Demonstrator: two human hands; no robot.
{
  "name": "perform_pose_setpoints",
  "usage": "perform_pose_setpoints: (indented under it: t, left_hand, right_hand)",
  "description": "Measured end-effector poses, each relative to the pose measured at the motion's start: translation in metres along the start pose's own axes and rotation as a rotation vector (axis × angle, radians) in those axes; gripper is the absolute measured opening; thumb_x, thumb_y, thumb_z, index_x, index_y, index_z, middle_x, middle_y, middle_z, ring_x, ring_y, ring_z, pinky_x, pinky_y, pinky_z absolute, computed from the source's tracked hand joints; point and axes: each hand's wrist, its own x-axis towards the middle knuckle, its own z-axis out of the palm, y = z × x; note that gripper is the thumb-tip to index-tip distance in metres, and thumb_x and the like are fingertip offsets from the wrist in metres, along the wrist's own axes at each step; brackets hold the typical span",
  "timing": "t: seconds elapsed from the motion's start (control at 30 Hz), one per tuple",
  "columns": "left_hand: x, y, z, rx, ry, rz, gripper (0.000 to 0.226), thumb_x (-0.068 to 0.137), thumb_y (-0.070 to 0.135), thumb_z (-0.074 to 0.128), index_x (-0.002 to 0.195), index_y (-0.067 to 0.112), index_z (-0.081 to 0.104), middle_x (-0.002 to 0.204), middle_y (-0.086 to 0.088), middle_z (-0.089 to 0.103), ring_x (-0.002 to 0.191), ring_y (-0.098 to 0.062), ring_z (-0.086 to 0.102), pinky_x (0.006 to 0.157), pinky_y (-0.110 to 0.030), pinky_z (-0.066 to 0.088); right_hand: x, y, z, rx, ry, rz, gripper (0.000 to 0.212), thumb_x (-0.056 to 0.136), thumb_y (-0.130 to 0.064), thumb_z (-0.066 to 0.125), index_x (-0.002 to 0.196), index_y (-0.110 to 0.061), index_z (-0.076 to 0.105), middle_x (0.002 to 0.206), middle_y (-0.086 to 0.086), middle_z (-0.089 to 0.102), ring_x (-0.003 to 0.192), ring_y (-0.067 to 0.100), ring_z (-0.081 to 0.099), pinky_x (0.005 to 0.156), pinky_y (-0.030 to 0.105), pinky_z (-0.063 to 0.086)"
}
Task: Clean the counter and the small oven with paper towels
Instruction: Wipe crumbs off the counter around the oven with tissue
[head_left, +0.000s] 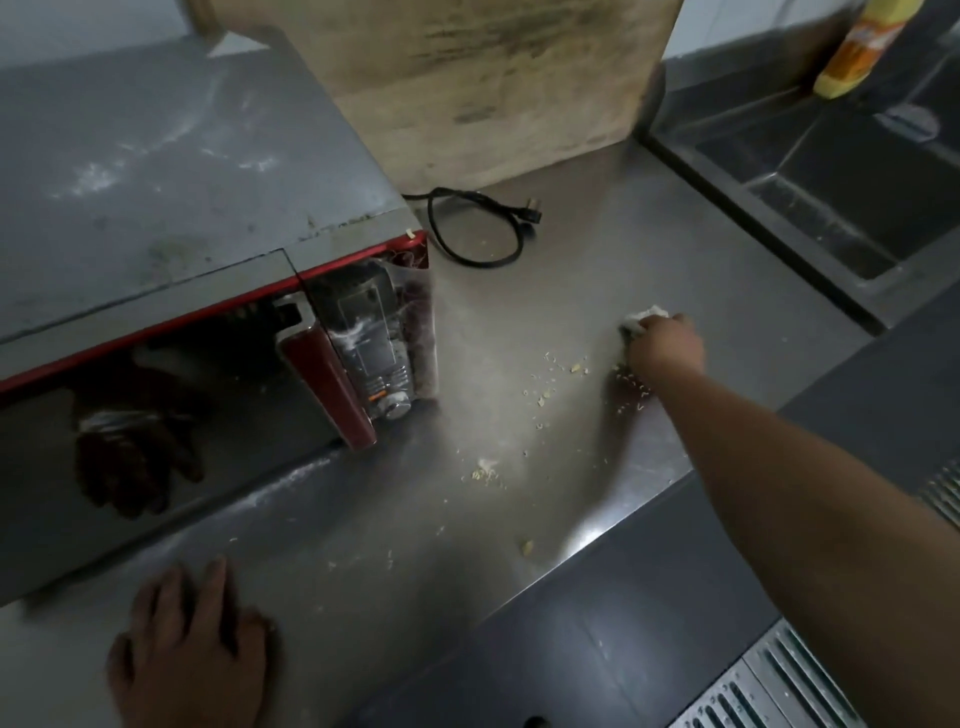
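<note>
Paper towel (641, 318) bunched under right hand (666, 345) on counter (571, 270).

Both arms bare — no sleeves, gloves, rings or watch on left grip (189, 644) or right grip (665, 345).

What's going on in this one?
A person is wiping a steel counter. The right hand holds a wadded paper towel against the surface, near the sink. Crumbs lie scattered between that hand and the small oven, so the counter is not yet clean. The left hand rests flat on the counter in front of the oven. The oven's power cord lies loose, unplugged, by a wooden board.
</note>
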Motion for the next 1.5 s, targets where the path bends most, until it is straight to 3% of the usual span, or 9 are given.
perform_pose_setpoints:
  t: [0.2, 0.33, 0.47, 0.7, 0.9, 1.07, 1.23, 1.4, 1.5]
  left_hand:
    - [-0.001, 0.006, -0.012, 0.008, -0.151, -0.068, 0.074, 0.083, 0.052, 0.03, 0.149, 0.023, 0.046, 0.156, -0.016, 0.038, 0.146, -0.034, 0.025, 0.112, -0.057, 0.024]
    - [-0.002, 0.009, -0.014, 0.036, -0.192, -0.073, 0.073, 0.084, 0.052, 0.028, 0.153, 0.029, 0.038, 0.16, -0.012, 0.031, 0.149, -0.03, 0.016, 0.117, -0.052, 0.017]
    - [-0.001, 0.009, -0.017, 0.021, -0.211, -0.071, 0.073, 0.087, 0.052, 0.027, 0.156, 0.032, 0.029, 0.164, -0.009, 0.023, 0.152, -0.026, 0.009, 0.119, -0.049, 0.011]
    - [0.0, 0.008, -0.017, -0.011, -0.209, -0.052, 0.074, 0.086, 0.055, 0.027, 0.155, 0.03, 0.034, 0.163, -0.012, 0.025, 0.151, -0.028, 0.012, 0.117, -0.051, 0.014]
    - [0.001, 0.011, -0.023, 0.018, -0.245, -0.026, 0.082, 0.084, 0.065, 0.021, 0.154, 0.025, 0.038, 0.161, -0.015, 0.028, 0.15, -0.032, 0.016, 0.114, -0.055, 0.019]
    - [0.015, 0.047, -0.036, -0.102, -0.142, 0.073, 0.069, 0.091, 0.061, 0.019, 0.133, 0.028, 0.064, 0.157, -0.004, 0.041, 0.151, -0.027, 0.019, 0.118, -0.057, 0.02]
    - [0.01, 0.084, -0.034, -0.06, -0.273, -0.036, 0.059, 0.1, 0.057, 0.021, 0.154, 0.035, 0.035, 0.168, -0.003, 0.015, 0.154, -0.026, -0.006, 0.121, -0.055, 0.0]
    - [-0.004, 0.085, -0.016, -0.014, -0.27, 0.021, 0.067, 0.094, 0.063, 0.016, 0.157, 0.042, 0.015, 0.168, -0.003, 0.01, 0.154, -0.028, -0.003, 0.119, -0.057, 0.007]
    - [-0.007, 0.081, -0.011, -0.036, -0.271, -0.002, 0.063, 0.098, 0.061, 0.023, 0.158, 0.043, 0.008, 0.169, -0.002, 0.002, 0.154, -0.027, -0.007, 0.12, -0.058, 0.007]
  right_hand:
    - [-0.059, -0.033, 0.033, -0.011, -0.047, -0.193, 0.044, 0.09, -0.044, 0.037, 0.111, -0.023, 0.071, 0.111, 0.017, 0.061, 0.096, 0.038, 0.059, 0.084, 0.035, 0.046]
    - [-0.116, -0.056, 0.047, 0.011, -0.057, -0.28, 0.026, 0.09, -0.029, 0.06, 0.112, -0.016, 0.07, 0.109, 0.019, 0.055, 0.083, 0.044, 0.061, 0.078, 0.041, 0.05]
    - [-0.146, -0.073, 0.051, 0.085, -0.136, -0.388, 0.031, 0.09, -0.029, 0.061, 0.118, -0.02, 0.069, 0.114, 0.014, 0.055, 0.09, 0.04, 0.062, 0.081, 0.037, 0.049]
    - [-0.115, -0.063, 0.012, 0.306, 0.017, -0.236, 0.034, 0.089, -0.016, 0.057, 0.12, -0.015, 0.07, 0.119, 0.014, 0.058, 0.101, 0.031, 0.062, 0.09, 0.027, 0.043]
    - [-0.055, -0.01, -0.033, 0.142, 0.067, -0.105, 0.037, 0.091, -0.012, 0.052, 0.125, -0.014, 0.067, 0.123, 0.02, 0.053, 0.107, 0.04, 0.057, 0.101, 0.036, 0.042]
    - [-0.029, 0.04, -0.04, 0.023, 0.078, 0.021, 0.029, 0.091, -0.016, 0.057, 0.117, -0.012, 0.07, 0.116, 0.023, 0.054, 0.101, 0.045, 0.058, 0.095, 0.042, 0.047]
    - [-0.029, 0.063, -0.031, -0.048, 0.048, 0.109, 0.03, 0.09, -0.01, 0.052, 0.114, -0.008, 0.069, 0.114, 0.025, 0.052, 0.1, 0.046, 0.058, 0.094, 0.044, 0.048]
    - [-0.045, 0.054, -0.008, 0.022, 0.039, 0.097, 0.034, 0.091, -0.013, 0.051, 0.121, -0.014, 0.067, 0.119, 0.024, 0.052, 0.105, 0.045, 0.058, 0.097, 0.04, 0.045]
    - [-0.076, 0.032, 0.004, 0.053, -0.016, -0.073, 0.03, 0.095, -0.027, 0.056, 0.12, -0.018, 0.069, 0.119, 0.022, 0.054, 0.102, 0.043, 0.059, 0.093, 0.037, 0.046]
